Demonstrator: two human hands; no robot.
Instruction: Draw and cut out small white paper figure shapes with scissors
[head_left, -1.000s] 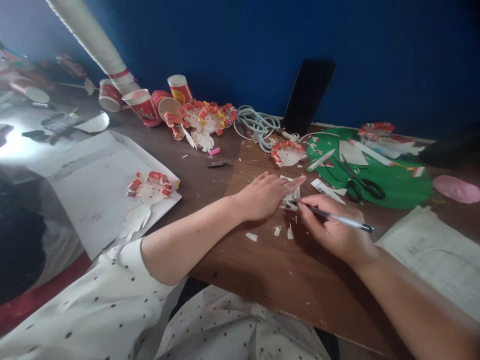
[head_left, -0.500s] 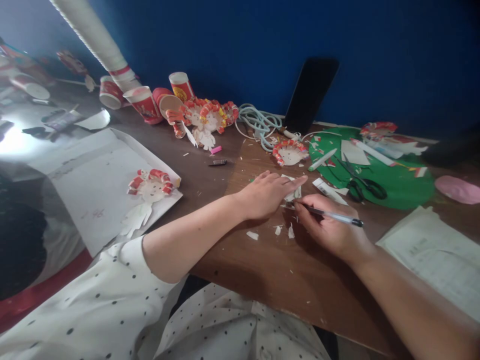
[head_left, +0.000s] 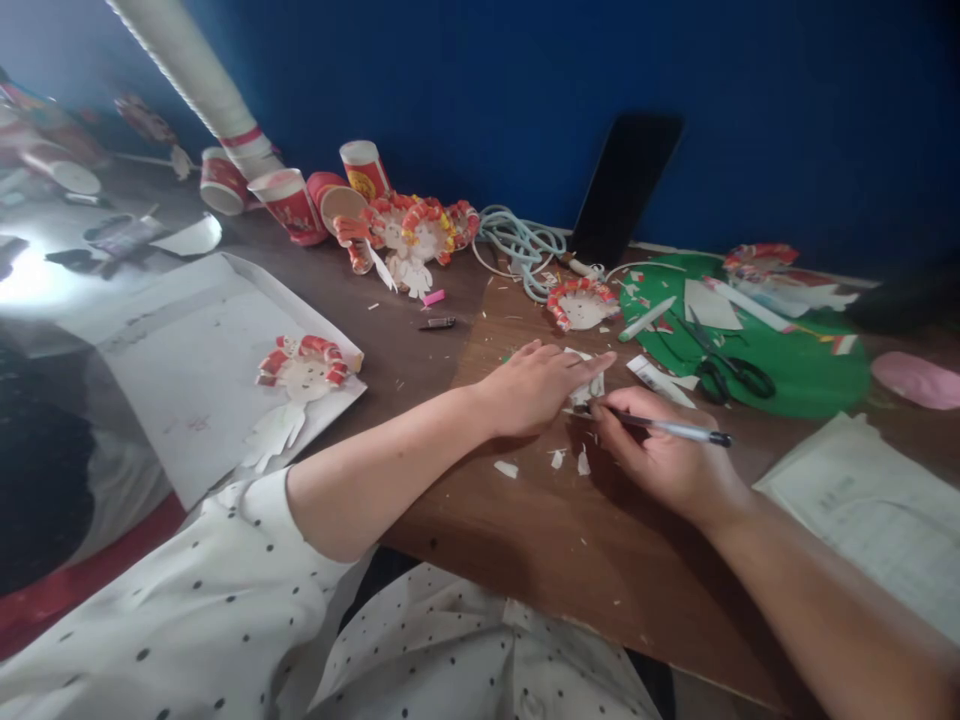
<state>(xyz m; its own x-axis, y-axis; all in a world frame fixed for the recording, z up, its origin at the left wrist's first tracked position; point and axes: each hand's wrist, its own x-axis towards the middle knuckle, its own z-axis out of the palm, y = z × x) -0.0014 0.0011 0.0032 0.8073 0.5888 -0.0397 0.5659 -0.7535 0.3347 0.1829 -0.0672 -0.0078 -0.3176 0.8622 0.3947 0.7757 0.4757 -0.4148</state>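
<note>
My left hand [head_left: 529, 388] lies flat on a small white paper piece [head_left: 592, 388], fingers stretched out and largely covering it. In my right hand [head_left: 664, 440] is a pen [head_left: 675, 429], held in a writing grip. Its tip end is low at the paper's near edge, beside my left fingers; the exact contact is hard to see. Small torn paper scraps [head_left: 507, 468] lie on the brown table [head_left: 525, 530] just in front. A folded white strip of paper [head_left: 658, 381] sits beyond my right hand.
Scissors [head_left: 724, 365] and a marker [head_left: 649, 318] lie on a green round sheet [head_left: 810, 390]. A dark phone [head_left: 626, 185] leans on the blue wall. Red paper cups [head_left: 291, 210], a coiled cable [head_left: 517, 240] and a red-and-white paper craft [head_left: 581, 305] line the back. Papers [head_left: 862, 510] lie right.
The pen's rear end has shifted very slightly to the right as my right hand moves a little. My left hand stays pressed on the paper.
</note>
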